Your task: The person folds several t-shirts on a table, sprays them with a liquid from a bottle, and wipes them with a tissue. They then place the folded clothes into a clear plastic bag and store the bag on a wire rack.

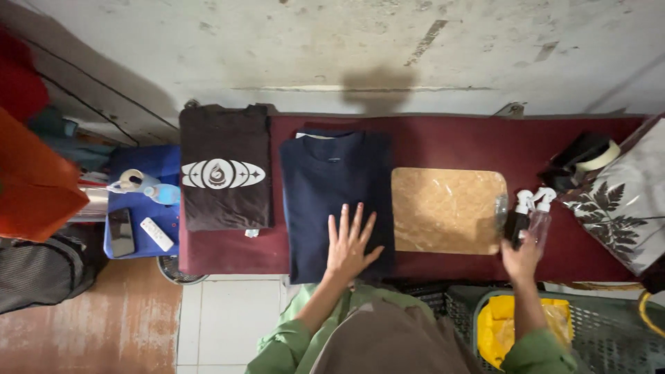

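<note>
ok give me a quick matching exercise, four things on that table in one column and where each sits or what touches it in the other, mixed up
Things:
1. navy shirt
2. black shirt
3. brown board
4. spray bottles

Places:
a. far left of the red table
b. at the right hand
c. under the left hand
d. between navy shirt and spray bottles

Pairs: 1-c, 2-a, 3-d, 4-b

Light dim, diffuse, from above. Soft head shadow on wall point(377, 86). Weak glare on plastic-wrapped board point(447, 208). Focus fair; corners darker, edges bowed by wide lens.
</note>
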